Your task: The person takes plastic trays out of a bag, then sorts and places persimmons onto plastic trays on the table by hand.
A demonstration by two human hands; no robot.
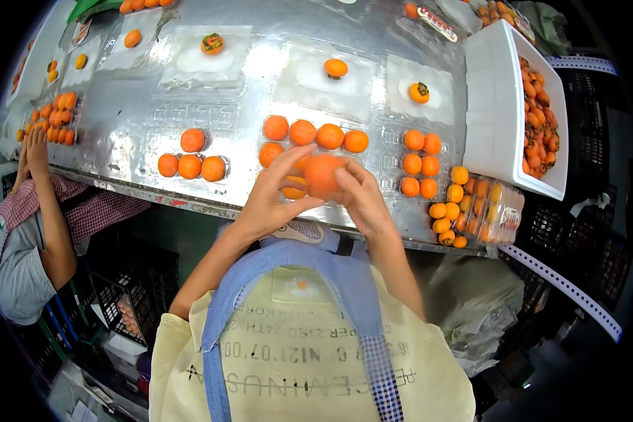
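Observation:
An orange persimmon (323,176), slightly blurred, is held up in front of my chest between both hands. My left hand (269,193) curves around its left side, index finger above and thumb below. On the other side, the fingers of my right hand (362,188) press against the fruit. Beneath my hands is a clear plastic tray, partly hidden, with a back row of persimmons (330,136) and more in front. To the left, another clear tray holds several persimmons (190,167). On the right, a narrower tray bears two columns of persimmons (420,164).
A white foam box (496,112) full of small persimmons (539,123) stands at the right. Near it, smaller fruit (446,211) lies beside a clear pack (498,214) at the table edge. A co-worker's hands (35,151) are at far left. Single persimmons (336,68) sit on clear packaging farther back.

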